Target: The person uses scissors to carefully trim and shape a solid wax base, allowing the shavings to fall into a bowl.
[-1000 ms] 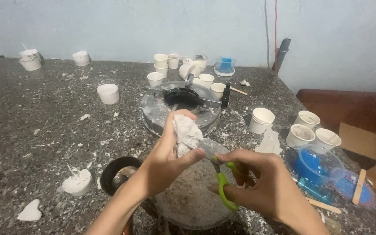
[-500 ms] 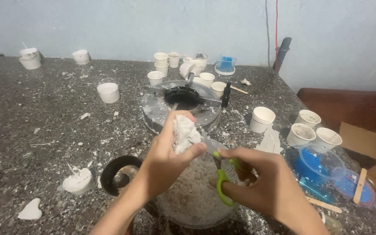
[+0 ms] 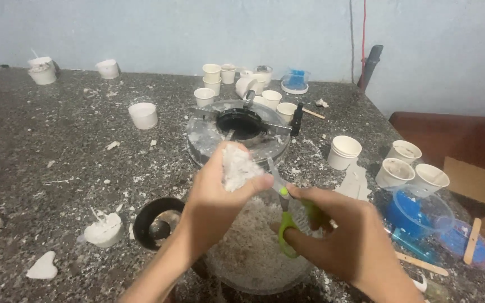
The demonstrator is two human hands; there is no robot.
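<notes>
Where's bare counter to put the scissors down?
Left counter, between the lone cup and the heart-shaped piece, is open apart from crumbs. Crowded: the cups and blue tubs at right, and behind the lid.

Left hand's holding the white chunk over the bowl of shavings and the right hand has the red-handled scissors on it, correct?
Not quite: the scissors have green handles, not red, as the head view shows. The rest stands: the left hand holds the white chunk over the bowl of shavings, and the right hand works the scissors at it.
</notes>
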